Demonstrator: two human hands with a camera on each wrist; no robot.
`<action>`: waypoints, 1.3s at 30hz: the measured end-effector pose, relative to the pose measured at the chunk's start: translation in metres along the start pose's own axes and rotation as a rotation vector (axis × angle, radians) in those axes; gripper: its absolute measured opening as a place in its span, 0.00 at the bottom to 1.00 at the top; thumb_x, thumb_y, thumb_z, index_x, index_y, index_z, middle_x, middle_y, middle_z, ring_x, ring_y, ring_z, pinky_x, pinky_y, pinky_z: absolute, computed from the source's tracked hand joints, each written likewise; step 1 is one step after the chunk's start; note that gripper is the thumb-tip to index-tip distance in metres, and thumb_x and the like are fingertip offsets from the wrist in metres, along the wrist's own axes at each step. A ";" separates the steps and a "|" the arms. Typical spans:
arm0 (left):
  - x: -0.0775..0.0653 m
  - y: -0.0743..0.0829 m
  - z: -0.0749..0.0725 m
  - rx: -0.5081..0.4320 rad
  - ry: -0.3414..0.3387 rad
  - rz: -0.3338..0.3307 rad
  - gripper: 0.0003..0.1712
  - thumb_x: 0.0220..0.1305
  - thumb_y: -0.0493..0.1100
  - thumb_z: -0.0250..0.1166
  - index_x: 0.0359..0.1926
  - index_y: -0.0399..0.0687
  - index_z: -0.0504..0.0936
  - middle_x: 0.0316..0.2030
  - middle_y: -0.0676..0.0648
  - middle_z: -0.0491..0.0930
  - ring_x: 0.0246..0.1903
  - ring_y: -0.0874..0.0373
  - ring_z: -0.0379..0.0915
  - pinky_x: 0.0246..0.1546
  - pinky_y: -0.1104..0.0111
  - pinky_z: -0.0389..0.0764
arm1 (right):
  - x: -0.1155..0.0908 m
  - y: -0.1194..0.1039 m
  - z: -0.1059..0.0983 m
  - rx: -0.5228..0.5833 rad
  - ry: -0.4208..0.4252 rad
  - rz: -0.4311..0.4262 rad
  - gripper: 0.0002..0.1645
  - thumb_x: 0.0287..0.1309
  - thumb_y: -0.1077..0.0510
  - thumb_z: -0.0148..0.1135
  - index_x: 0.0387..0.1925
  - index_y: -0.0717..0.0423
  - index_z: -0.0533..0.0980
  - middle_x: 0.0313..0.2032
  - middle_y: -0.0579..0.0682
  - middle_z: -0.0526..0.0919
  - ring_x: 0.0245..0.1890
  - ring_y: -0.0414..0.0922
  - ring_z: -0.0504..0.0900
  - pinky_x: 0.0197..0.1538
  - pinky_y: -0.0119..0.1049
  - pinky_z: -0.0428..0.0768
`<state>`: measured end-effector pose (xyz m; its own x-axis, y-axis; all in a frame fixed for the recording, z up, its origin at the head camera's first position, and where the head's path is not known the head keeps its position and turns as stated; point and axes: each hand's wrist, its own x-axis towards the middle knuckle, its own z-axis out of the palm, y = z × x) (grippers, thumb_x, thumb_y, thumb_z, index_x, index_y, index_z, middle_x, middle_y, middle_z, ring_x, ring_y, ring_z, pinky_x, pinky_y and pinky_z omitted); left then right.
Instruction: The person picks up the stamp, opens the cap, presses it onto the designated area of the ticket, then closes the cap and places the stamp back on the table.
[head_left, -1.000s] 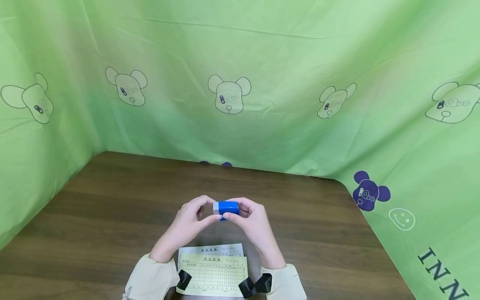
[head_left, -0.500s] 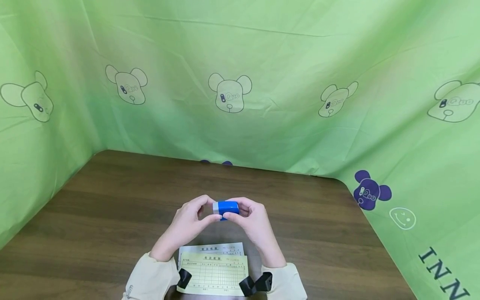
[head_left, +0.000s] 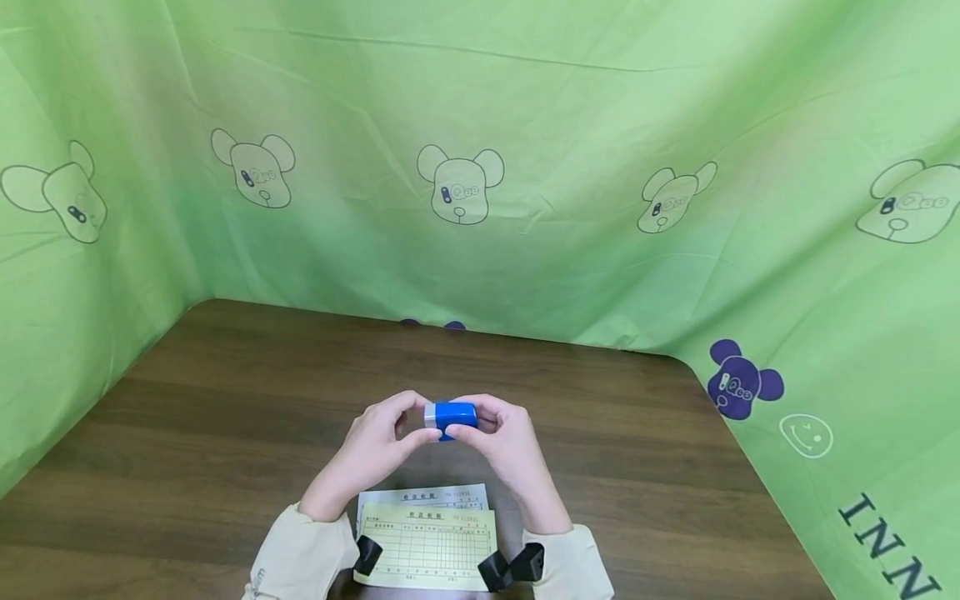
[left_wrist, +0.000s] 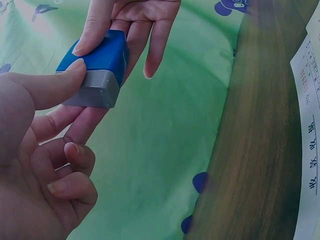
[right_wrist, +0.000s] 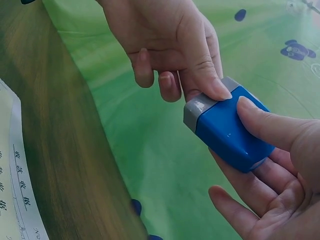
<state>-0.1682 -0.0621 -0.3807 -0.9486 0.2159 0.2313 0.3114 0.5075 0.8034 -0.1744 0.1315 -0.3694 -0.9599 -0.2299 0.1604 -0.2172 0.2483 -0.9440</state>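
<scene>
Held up over the table, a blue stamp [head_left: 459,412] with a grey cap [left_wrist: 97,89] lies sideways between my two hands. My left hand [head_left: 372,443] pinches the grey cap end, thumb on the near face and fingers behind. From the other side my right hand [head_left: 512,446] grips the blue body between thumb and fingers. Both thumb tips sit close together near the seam, as the right wrist view shows. The cap is on the body. Below the hands lie a yellow receipt slip [head_left: 427,546] and, partly beneath it, a white one [head_left: 420,497].
The brown wooden table [head_left: 247,400] stretches out around the slips. A green curtain [head_left: 555,275] with bear drawings hangs along its back and sides. Black wrist straps [head_left: 512,570] overlap the lower corners of the yellow slip in the head view.
Both hands keep the same hold on the stamp, in nearly the same place. The head view has tilted very slightly.
</scene>
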 end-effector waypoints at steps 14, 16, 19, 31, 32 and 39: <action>0.000 0.000 -0.001 0.008 -0.001 0.003 0.12 0.56 0.47 0.72 0.40 0.57 0.79 0.20 0.53 0.62 0.21 0.64 0.57 0.23 0.74 0.58 | 0.000 0.000 0.000 -0.002 -0.009 0.006 0.20 0.54 0.60 0.70 0.48 0.64 0.80 0.44 0.63 0.86 0.42 0.50 0.87 0.49 0.35 0.83; 0.000 -0.001 -0.001 0.006 -0.002 0.001 0.12 0.56 0.47 0.72 0.40 0.57 0.79 0.20 0.53 0.62 0.21 0.63 0.57 0.23 0.74 0.58 | 0.000 0.000 0.000 -0.002 -0.012 0.006 0.20 0.54 0.60 0.70 0.49 0.63 0.79 0.44 0.63 0.86 0.42 0.51 0.87 0.49 0.35 0.83; 0.000 -0.001 -0.001 -0.002 -0.007 -0.004 0.12 0.56 0.47 0.72 0.40 0.57 0.79 0.20 0.52 0.62 0.21 0.63 0.57 0.23 0.74 0.59 | 0.000 0.001 0.000 -0.001 -0.014 0.011 0.20 0.54 0.60 0.70 0.49 0.63 0.79 0.45 0.63 0.86 0.42 0.50 0.87 0.49 0.35 0.83; 0.000 -0.003 -0.004 -0.061 -0.036 -0.019 0.16 0.57 0.47 0.71 0.47 0.57 0.81 0.21 0.51 0.64 0.22 0.62 0.59 0.24 0.73 0.61 | 0.001 0.001 -0.001 0.008 -0.017 0.023 0.20 0.54 0.60 0.70 0.49 0.63 0.79 0.44 0.63 0.85 0.42 0.49 0.87 0.48 0.34 0.83; 0.000 -0.003 -0.004 -0.062 -0.037 -0.016 0.17 0.57 0.47 0.71 0.48 0.57 0.80 0.21 0.52 0.64 0.22 0.62 0.59 0.24 0.73 0.61 | 0.001 0.001 -0.001 0.010 -0.018 0.023 0.20 0.54 0.60 0.70 0.49 0.63 0.79 0.45 0.63 0.85 0.42 0.49 0.87 0.48 0.34 0.83; 0.000 -0.004 -0.006 -0.064 -0.044 0.020 0.20 0.59 0.47 0.70 0.53 0.61 0.79 0.23 0.53 0.65 0.22 0.62 0.59 0.23 0.73 0.62 | 0.001 0.002 -0.002 0.017 -0.018 0.025 0.20 0.55 0.60 0.70 0.49 0.64 0.79 0.45 0.63 0.85 0.42 0.49 0.87 0.48 0.34 0.83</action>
<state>-0.1698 -0.0690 -0.3811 -0.9385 0.2628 0.2239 0.3243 0.4486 0.8328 -0.1760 0.1339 -0.3703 -0.9617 -0.2404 0.1315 -0.1897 0.2382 -0.9525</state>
